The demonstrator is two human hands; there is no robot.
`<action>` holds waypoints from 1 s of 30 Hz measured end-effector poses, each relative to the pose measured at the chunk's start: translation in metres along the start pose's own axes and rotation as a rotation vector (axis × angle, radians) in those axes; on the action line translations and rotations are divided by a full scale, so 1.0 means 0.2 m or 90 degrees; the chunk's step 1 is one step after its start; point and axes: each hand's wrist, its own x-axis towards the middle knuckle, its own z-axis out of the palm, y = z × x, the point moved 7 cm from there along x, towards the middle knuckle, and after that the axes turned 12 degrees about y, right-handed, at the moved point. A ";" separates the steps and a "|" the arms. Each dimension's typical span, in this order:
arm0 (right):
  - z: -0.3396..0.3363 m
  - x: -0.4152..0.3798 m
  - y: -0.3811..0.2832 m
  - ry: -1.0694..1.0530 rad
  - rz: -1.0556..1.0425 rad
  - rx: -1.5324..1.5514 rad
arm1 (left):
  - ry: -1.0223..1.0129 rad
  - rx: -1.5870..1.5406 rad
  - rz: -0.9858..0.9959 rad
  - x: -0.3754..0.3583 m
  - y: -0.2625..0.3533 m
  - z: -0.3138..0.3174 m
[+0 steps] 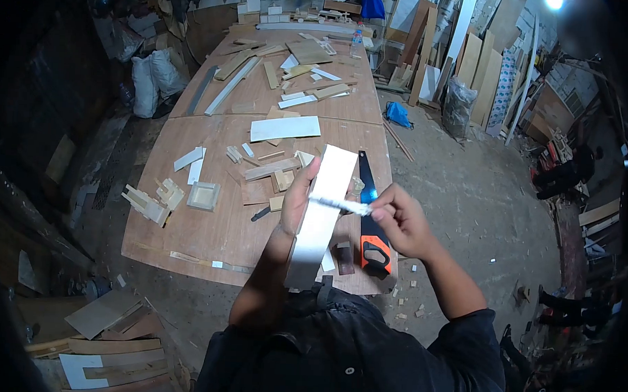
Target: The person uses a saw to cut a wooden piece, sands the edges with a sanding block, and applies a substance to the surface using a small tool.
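My left hand (299, 199) is closed around the left edge of a long white board (337, 170), held tilted above the table in front of my body. A slim whitish stick-like piece (341, 204) lies across the board's face; glare and blur hide its exact kind. Its right end is pinched between thumb and fingers of my right hand (404, 223). Just right of the board, a handsaw (376, 250) with an orange and black handle rests on the table, partly behind my right hand. A dark reddish block (345, 258) sits between saw and board.
Wood offcuts (280, 168) and a white panel (285, 129) lie on the wooden table (209, 227). A small square wooden box (203, 196) and a wooden assembly (155, 200) sit left. Planks (484, 70) lean against the far right wall. Scraps (410, 303) litter the floor.
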 end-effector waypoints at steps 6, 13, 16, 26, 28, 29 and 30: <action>0.10 -0.07 -0.07 -0.094 0.000 0.065 | -0.030 -0.006 0.034 0.02 0.05 -0.03; 0.13 -0.03 0.08 -0.033 0.002 0.061 | -0.084 -0.020 -0.003 -0.03 0.05 0.04; 0.04 0.00 0.09 0.102 -0.011 0.086 | -0.122 0.023 0.041 -0.02 0.07 0.02; 0.01 -0.04 0.13 0.090 0.033 0.079 | -0.139 -0.029 0.026 -0.03 0.10 0.03; 0.00 -0.06 0.08 0.102 0.011 0.094 | -0.126 0.013 0.052 -0.02 0.11 0.01; 0.03 -0.09 0.05 0.027 0.032 0.088 | -0.126 0.012 0.051 -0.01 0.11 0.00; 0.07 -0.12 0.03 -0.047 0.054 0.082 | -0.129 0.041 0.087 0.01 0.12 -0.01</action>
